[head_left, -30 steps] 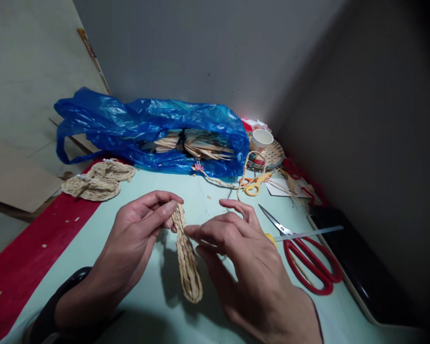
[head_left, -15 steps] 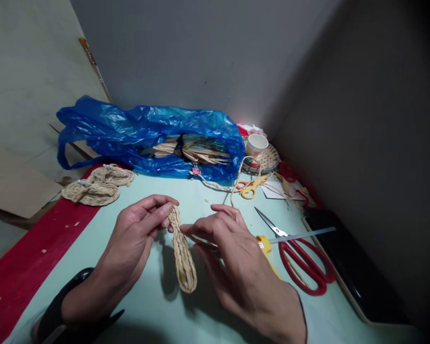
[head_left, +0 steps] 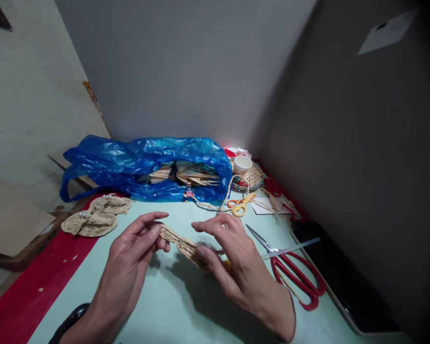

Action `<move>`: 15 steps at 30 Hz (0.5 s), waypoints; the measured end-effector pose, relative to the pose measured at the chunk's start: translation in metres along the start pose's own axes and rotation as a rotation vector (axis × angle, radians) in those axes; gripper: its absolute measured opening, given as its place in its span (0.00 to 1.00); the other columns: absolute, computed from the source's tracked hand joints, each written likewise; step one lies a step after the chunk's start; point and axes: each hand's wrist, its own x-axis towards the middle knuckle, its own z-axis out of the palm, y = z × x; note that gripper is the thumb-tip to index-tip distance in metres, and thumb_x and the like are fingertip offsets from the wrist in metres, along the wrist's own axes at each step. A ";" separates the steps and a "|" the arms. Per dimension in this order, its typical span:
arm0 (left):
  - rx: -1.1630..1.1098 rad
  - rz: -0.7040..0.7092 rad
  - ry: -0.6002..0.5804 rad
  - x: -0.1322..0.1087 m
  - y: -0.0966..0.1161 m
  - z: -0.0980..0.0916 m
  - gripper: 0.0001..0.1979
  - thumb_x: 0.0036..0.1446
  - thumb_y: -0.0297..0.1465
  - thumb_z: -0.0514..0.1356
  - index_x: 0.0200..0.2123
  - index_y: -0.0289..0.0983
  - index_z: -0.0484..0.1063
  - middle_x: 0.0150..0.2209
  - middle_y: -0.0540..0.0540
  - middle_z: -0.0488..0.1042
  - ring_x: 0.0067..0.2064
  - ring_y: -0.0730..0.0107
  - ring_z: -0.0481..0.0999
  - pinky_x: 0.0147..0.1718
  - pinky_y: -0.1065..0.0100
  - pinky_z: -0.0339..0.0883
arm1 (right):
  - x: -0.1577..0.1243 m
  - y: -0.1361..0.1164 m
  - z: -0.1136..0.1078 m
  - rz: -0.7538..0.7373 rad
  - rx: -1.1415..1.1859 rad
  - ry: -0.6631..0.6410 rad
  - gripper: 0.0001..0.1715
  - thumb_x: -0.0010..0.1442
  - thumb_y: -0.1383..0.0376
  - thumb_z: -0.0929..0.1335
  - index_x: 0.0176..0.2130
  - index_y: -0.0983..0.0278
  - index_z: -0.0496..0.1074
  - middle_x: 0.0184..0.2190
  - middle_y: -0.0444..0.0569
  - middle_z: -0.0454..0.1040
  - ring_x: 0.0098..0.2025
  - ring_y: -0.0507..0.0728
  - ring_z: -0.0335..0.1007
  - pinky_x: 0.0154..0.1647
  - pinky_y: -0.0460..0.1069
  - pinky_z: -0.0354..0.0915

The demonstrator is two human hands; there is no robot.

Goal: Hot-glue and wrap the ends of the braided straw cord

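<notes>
Above the table, a flat, coiled piece of braided straw (head_left: 181,245) slants down to the right between my hands. Its left end is pinched between the thumb and fingers of my left hand (head_left: 131,255). My right hand (head_left: 241,265) has its thumb over the lower right end, hiding that end; its index finger stretches out above the piece, and the fingers behind are partly hidden. On the left lie two small braided straw slippers (head_left: 89,223) with beads on their straps. A thin braided cord (head_left: 204,206) with a pink clip (head_left: 189,194) runs along the bag's front.
A blue plastic bag (head_left: 103,162) holding straw strips (head_left: 191,173) lies at the back. A woven tray (head_left: 254,179) bears a white cup (head_left: 242,165). To the right are yellow-orange scissors (head_left: 241,206), red-handled scissors (head_left: 297,274), a glue stick (head_left: 294,248) and a black tablet-like slab (head_left: 344,282).
The straw piece has swung from hanging down to slanting right. My right thumb has come onto its free end, while my left hand keeps the other end. The view has tilted up slightly.
</notes>
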 end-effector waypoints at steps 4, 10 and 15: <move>0.019 -0.026 -0.026 -0.002 0.001 0.001 0.11 0.49 0.37 0.75 0.36 0.42 0.84 0.28 0.51 0.77 0.31 0.73 0.74 0.33 0.78 0.70 | 0.001 0.001 0.000 -0.054 -0.048 -0.080 0.21 0.67 0.61 0.71 0.56 0.65 0.66 0.58 0.55 0.74 0.56 0.64 0.63 0.58 0.62 0.61; 0.044 -0.084 -0.078 -0.005 -0.001 0.004 0.12 0.46 0.39 0.76 0.35 0.43 0.84 0.25 0.50 0.80 0.30 0.71 0.77 0.33 0.77 0.71 | 0.002 0.005 0.008 -0.082 -0.212 -0.105 0.07 0.71 0.67 0.65 0.49 0.63 0.68 0.52 0.51 0.78 0.52 0.61 0.66 0.61 0.63 0.55; 0.073 -0.093 -0.142 -0.006 -0.004 0.006 0.11 0.49 0.39 0.74 0.36 0.44 0.84 0.25 0.50 0.81 0.30 0.71 0.77 0.33 0.77 0.70 | -0.002 0.007 0.011 -0.098 -0.232 -0.064 0.07 0.71 0.70 0.63 0.48 0.64 0.68 0.47 0.50 0.80 0.46 0.58 0.67 0.61 0.61 0.55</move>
